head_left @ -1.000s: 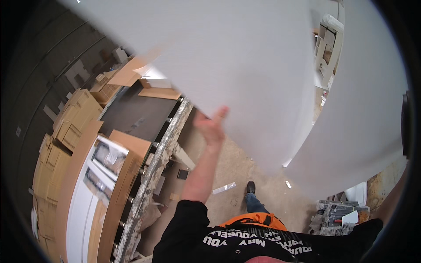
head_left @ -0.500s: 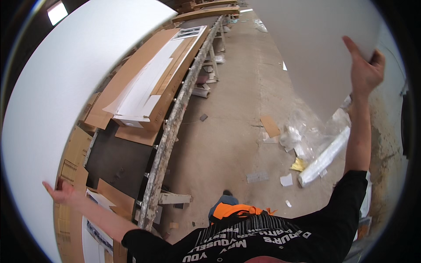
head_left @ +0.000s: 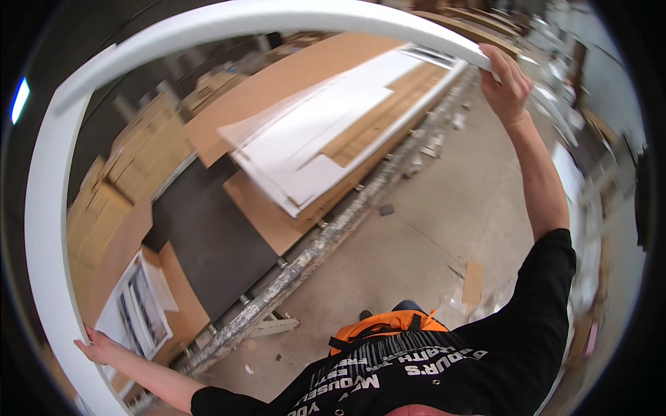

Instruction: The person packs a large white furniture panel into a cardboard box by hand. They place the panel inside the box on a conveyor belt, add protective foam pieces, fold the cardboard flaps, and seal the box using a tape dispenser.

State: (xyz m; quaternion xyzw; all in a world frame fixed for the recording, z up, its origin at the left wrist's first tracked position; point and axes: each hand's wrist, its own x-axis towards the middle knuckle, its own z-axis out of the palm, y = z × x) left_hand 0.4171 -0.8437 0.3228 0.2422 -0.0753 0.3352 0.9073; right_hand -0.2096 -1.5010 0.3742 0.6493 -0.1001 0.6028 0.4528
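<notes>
We've got white parts (head_left: 277,149) in open boxes (head_left: 260,215) on a dark counter (head_left: 208,229), concrete floor (head_left: 430,197) alongside, both hands (head_left: 102,348) (head_left: 508,83) gripping a white piece (head_left: 47,208).

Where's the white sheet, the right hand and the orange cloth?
White sheet (head_left: 277,17), head view: its curved top part.
Right hand (head_left: 510,87), head view: middle of the hand.
Orange cloth (head_left: 385,322), head view: its middle.

The left arm (head_left: 163,381) extends low to the lower left of the frame, left hand (head_left: 100,348) gripping with fingers bent, while the right arm (head_left: 544,184) stands steeply toward the upper right, right hand (head_left: 509,83) clasped, fingers curled, both forearms bare.
</notes>
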